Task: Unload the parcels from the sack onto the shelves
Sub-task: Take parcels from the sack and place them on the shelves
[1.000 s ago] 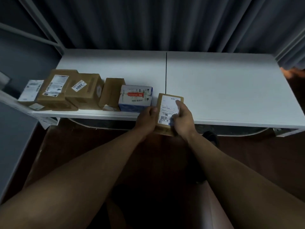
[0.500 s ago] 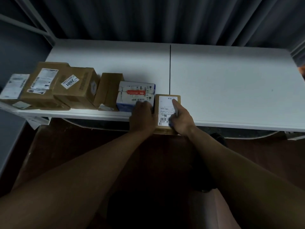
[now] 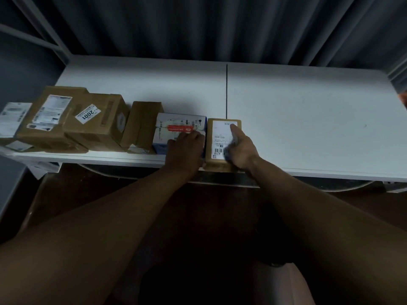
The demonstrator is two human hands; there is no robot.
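A small brown parcel [image 3: 220, 137] with a white barcode label lies on the white shelf [image 3: 308, 119], its near end slightly over the front edge. It sits tight against a white-and-blue box [image 3: 176, 128] on its left. My right hand [image 3: 242, 150] grips the parcel from the right, with one straight digit laid on the label. My left hand [image 3: 186, 150] rests on top of the white-and-blue box, touching the parcel's left side. The sack is not in view.
Further left, a row of brown cartons [image 3: 97, 122] and a flat labelled parcel [image 3: 13, 119] fills the shelf's front edge. The shelf's right half is bare white board. A grey curtain hangs behind. A metal frame post [image 3: 44, 29] rises at the left.
The small brown parcel went from held at the shelf's edge to lying on the shelf beside the white-and-blue box. My left hand shifted from the parcel onto that box.
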